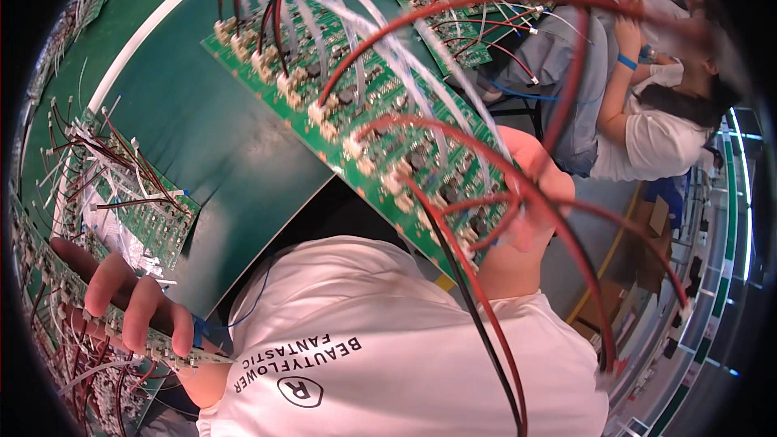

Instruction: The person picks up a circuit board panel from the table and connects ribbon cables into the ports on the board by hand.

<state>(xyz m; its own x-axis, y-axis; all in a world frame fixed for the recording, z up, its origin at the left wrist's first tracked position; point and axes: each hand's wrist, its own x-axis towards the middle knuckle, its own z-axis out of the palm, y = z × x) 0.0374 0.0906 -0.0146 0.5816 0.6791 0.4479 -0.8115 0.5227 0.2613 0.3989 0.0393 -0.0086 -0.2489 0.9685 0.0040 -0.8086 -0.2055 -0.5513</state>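
A long green circuit board panel hangs tilted in front of me, with rows of white connectors and small parts. Red, black and translucent white wires rise from it in loops, and some dangle past its near end. My right hand grips the panel at its right end, fingers partly behind it. At the far left, my left hand has its fingers curled over the edge of another circuit board panel, seen nearly edge-on. A blue band with a thin cord circles my left wrist.
A green work mat covers the table, whose near edge runs close to my body. Wired boards lie at the left. More wired boards lie at the far side. Another person sits at the right, and cardboard boxes stand beyond.
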